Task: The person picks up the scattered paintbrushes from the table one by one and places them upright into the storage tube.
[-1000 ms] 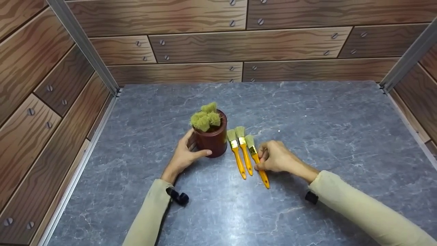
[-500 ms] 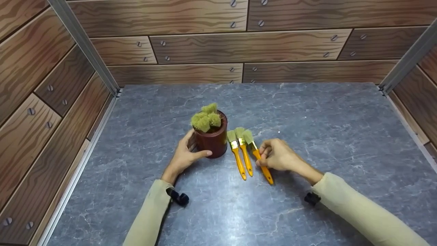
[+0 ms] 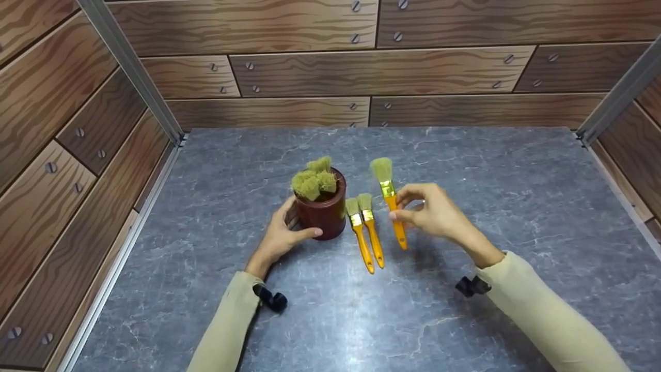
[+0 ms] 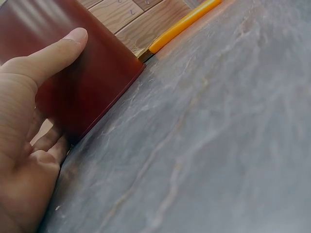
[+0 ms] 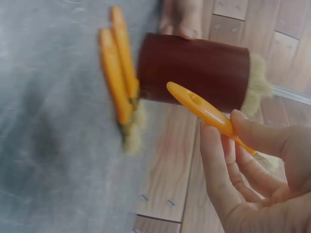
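A dark red-brown cylindrical holder (image 3: 323,219) stands upright on the table, bristle ends of several paintbrushes (image 3: 312,181) sticking out of its top. My left hand (image 3: 279,235) grips its left side low down, thumb across the front, as the left wrist view shows; the fingers behind are partly hidden. Raised over the table to the right, a paintbrush (image 3: 395,209) with an orange handle is pinched between thumb and fingers of my right hand (image 3: 431,209), bristles up. Two similar paintbrushes (image 5: 116,73) lie side by side between the holder and my right hand.
The grey marbled table (image 3: 496,170) is bounded by wood-patterned walls (image 3: 304,72) at the back and both sides. Metal posts (image 3: 129,62) rise at the back corners. A small black camera mount (image 3: 271,298) sits on each wrist.
My right hand has lifted the third paintbrush off the table, up and away from the other two, turning it more upright. My left hand and the holder have stayed in place.
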A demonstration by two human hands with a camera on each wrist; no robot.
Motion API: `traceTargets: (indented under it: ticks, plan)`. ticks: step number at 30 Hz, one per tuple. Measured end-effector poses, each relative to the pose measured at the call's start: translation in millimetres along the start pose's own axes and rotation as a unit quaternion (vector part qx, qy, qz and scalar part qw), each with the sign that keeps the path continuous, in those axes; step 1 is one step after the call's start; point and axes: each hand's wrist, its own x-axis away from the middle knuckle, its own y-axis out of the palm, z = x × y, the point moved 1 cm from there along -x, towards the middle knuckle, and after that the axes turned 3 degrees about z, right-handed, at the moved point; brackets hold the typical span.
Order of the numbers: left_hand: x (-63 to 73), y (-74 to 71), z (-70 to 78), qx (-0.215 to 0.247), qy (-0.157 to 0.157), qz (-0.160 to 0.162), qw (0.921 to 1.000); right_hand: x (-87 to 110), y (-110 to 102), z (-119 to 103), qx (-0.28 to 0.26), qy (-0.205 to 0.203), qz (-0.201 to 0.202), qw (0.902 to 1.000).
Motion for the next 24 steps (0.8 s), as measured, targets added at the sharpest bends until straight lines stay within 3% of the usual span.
traceTargets:
  ticks: [7,16,24]
  plan:
    - [1.9,-1.1,-1.4,0.007,0.002,-0.004,1.0000,-8.7,3.8,-18.0,-0.057,-0.020,0.015,0.9980]
    - [0.6,-1.8,-0.9,0.007,0.009,-0.006,0.9999,-22.4,11.6,-42.0,-0.066,-0.076,0.045,0.9939]
    - [-1.1,-1.1,-2.1,0.006,0.015,-0.004,0.9999,-37.0,20.4,-63.5,-0.075,-0.089,0.058,0.9914]
